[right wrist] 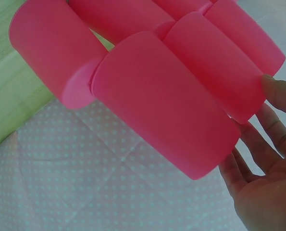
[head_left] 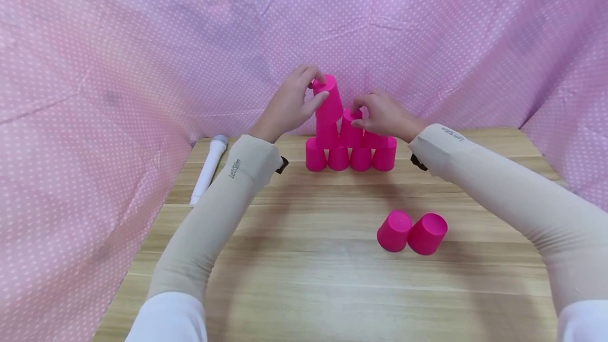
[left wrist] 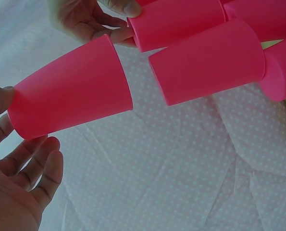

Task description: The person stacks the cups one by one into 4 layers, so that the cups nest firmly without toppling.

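Several pink cups (head_left: 349, 157) stand upside down in a stepped stack at the back of the wooden table (head_left: 304, 278). My left hand (head_left: 315, 89) pinches the highest pink cup (head_left: 329, 104) by its base, above the stack's left side. In the left wrist view that cup (left wrist: 70, 101) lies between the thumb and fingers of the left hand (left wrist: 25, 144). My right hand (head_left: 361, 112) grips another pink cup (head_left: 350, 125) on the stack's upper row. The right wrist view shows the right hand (right wrist: 258, 134) against the cups (right wrist: 157, 106).
Two loose pink cups (head_left: 412, 232) stand upside down, touching, on the table's right middle. A white microphone (head_left: 209, 168) lies along the left edge. Pink dotted cloth (head_left: 95, 94) walls the table at the back and both sides.
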`<state>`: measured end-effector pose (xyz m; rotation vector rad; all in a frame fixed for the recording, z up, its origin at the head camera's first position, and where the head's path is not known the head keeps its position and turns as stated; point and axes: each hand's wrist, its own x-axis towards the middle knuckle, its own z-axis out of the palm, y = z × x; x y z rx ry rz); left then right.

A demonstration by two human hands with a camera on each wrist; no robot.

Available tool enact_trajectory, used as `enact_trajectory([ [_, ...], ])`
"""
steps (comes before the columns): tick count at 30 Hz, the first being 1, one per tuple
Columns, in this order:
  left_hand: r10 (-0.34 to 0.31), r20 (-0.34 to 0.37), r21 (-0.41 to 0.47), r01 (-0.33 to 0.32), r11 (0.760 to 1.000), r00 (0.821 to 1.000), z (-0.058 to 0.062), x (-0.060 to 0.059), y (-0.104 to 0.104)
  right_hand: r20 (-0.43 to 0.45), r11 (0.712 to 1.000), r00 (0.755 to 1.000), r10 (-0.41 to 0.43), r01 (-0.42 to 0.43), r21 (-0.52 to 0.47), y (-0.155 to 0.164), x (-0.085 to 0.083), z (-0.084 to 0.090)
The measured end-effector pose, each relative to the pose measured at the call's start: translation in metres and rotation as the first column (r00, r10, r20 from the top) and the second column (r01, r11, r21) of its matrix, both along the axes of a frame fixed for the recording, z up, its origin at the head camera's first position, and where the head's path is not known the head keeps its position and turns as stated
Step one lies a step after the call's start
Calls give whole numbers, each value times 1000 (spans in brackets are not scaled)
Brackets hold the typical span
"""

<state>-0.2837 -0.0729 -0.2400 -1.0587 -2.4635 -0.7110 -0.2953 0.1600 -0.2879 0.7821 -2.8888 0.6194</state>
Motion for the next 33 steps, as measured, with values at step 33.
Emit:
enact_trajectory([
  [33, 159, 181, -97, -144, 985, 971, -11, -37, 27, 75, 999, 997, -4, 7, -32, -3, -12, -3],
])
